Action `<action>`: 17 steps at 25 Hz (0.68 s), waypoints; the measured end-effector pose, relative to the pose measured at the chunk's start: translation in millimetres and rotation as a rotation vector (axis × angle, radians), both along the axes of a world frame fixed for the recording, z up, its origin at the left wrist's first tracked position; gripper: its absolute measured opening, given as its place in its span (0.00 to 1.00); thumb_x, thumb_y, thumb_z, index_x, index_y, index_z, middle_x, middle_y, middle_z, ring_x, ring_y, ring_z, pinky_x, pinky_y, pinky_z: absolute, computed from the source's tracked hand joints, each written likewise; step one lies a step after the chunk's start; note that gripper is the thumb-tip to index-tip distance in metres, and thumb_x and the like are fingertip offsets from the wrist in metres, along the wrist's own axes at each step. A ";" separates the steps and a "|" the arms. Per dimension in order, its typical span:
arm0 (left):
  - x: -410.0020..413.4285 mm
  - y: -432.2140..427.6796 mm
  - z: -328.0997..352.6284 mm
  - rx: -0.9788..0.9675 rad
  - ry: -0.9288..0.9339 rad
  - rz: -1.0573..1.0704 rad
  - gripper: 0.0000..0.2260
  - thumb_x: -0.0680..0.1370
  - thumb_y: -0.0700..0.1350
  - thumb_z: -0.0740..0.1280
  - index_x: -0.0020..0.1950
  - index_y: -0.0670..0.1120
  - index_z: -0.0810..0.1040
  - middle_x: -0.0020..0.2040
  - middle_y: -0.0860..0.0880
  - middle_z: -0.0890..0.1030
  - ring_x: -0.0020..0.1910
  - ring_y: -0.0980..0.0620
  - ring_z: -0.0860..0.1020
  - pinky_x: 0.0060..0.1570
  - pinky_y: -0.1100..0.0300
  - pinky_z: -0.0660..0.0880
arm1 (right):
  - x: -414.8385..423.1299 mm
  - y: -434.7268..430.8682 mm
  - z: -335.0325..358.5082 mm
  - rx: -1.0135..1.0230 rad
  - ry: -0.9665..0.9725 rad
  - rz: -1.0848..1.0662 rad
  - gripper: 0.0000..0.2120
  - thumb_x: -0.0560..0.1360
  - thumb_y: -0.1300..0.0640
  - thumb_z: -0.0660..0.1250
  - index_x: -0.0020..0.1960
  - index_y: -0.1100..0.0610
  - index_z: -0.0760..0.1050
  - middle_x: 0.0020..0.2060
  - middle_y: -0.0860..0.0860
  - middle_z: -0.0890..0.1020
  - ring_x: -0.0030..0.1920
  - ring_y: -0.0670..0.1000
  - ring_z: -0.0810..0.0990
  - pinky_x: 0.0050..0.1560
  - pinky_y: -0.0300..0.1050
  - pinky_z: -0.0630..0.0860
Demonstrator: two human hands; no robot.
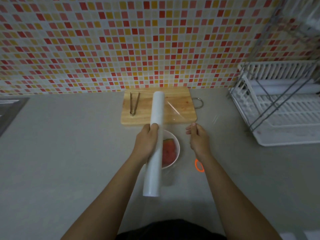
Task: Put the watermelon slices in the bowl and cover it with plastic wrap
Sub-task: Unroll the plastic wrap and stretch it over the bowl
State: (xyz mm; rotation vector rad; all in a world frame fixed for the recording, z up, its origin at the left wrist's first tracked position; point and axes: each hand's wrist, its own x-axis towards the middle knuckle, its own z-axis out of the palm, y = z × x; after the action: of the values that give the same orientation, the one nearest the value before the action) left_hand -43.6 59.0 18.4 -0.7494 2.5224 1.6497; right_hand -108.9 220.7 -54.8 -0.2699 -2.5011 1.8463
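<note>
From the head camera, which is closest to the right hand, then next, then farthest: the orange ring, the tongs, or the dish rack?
From the right hand:
1. Orange ring, on the counter just beside the wrist.
2. Tongs, on the cutting board's left part.
3. Dish rack, far right by the wall.

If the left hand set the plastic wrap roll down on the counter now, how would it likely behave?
The plastic wrap roll is a smooth cylinder, so it would probably roll on the flat counter. It looks stiff, staying straight in the left hand. The loose film seems floppy and clingy.
</note>
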 end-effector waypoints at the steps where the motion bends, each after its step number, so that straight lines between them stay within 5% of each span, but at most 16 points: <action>1: 0.9 0.2 -0.6 0.008 0.007 -0.004 0.14 0.79 0.54 0.54 0.58 0.46 0.69 0.50 0.45 0.76 0.44 0.46 0.76 0.40 0.55 0.72 | 0.5 0.1 -2.7 0.000 0.004 0.000 0.16 0.81 0.51 0.54 0.36 0.49 0.73 0.34 0.45 0.79 0.31 0.44 0.73 0.34 0.41 0.67; 3: 2.9 -0.3 -2.3 -0.033 0.025 -0.005 0.19 0.78 0.57 0.60 0.60 0.45 0.64 0.48 0.47 0.76 0.42 0.50 0.77 0.35 0.59 0.72 | 1.5 -2.0 -8.6 0.003 0.010 0.004 0.16 0.81 0.53 0.54 0.38 0.52 0.74 0.34 0.45 0.78 0.33 0.46 0.75 0.36 0.41 0.68; 6: 5.0 -2.4 -5.4 -0.167 0.055 -0.004 0.22 0.72 0.57 0.71 0.51 0.44 0.65 0.40 0.54 0.73 0.37 0.58 0.75 0.28 0.66 0.68 | 3.2 -5.8 -18.9 0.007 -0.007 0.017 0.16 0.81 0.54 0.54 0.43 0.58 0.77 0.36 0.50 0.80 0.39 0.49 0.78 0.42 0.41 0.68; 9: 5.8 -9.8 -7.2 -0.125 -0.030 0.045 0.19 0.75 0.58 0.66 0.52 0.43 0.72 0.44 0.49 0.79 0.43 0.48 0.78 0.41 0.56 0.77 | 4.6 -7.7 -26.6 0.004 -0.027 0.037 0.16 0.81 0.55 0.54 0.45 0.61 0.77 0.38 0.52 0.80 0.42 0.51 0.78 0.43 0.40 0.68; 12: 11.6 -17.6 -8.2 -0.062 -0.051 0.103 0.17 0.79 0.56 0.59 0.56 0.44 0.76 0.53 0.43 0.80 0.49 0.43 0.78 0.49 0.53 0.75 | 4.3 -11.3 -31.0 0.035 -0.033 0.064 0.17 0.81 0.55 0.54 0.46 0.62 0.78 0.42 0.56 0.82 0.45 0.55 0.79 0.48 0.46 0.72; 17: 19.7 -21.8 -7.3 -0.083 0.006 0.064 0.20 0.80 0.58 0.55 0.67 0.47 0.61 0.52 0.43 0.76 0.47 0.42 0.79 0.46 0.52 0.76 | 2.8 -16.1 -36.8 0.084 -0.016 0.081 0.17 0.81 0.55 0.54 0.48 0.62 0.79 0.48 0.60 0.83 0.52 0.59 0.79 0.55 0.52 0.74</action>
State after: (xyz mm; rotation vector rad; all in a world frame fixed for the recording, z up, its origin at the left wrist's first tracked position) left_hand -23.9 37.2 11.1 -0.8421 2.6115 1.5760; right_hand -106.1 204.5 -91.6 -0.1839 -2.6295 1.7678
